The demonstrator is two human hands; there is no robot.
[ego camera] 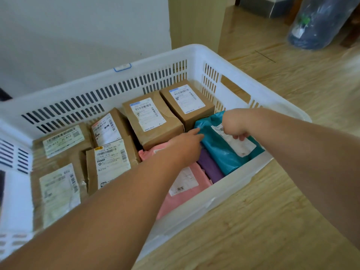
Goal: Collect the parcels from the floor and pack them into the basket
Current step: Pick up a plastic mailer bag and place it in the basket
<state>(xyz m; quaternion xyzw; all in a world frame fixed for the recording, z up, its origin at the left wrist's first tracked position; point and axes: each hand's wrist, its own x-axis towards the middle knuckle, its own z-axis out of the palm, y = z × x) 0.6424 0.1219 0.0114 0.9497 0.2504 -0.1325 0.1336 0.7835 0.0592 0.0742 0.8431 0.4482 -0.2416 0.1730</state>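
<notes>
1. Right hand (234, 126) is inside the basket (233, 191), with the fingers curled down onto the white label of the teal parcel (218, 156), and it grips this parcel from above.
2. Left hand (185, 146) reaches in beside it. Its fingers are stretched forward and the fingertips touch the left edge of the teal parcel; they do not close around anything.
3. The teal parcel lies in the right end of the basket, against the near wall and the right wall.
4. A purple parcel (209, 165) lies just beside it on the left, partly under it, and a pink parcel (175, 203) lies next to the purple one, under the left forearm.
5. Six cardboard boxes (165, 137) with shipping labels fill the rest of the basket, from the far right corner to the left end.
6. The white slotted basket stands on a wooden floor (272, 211), with its far side near a pale wall (78, 36).
</notes>
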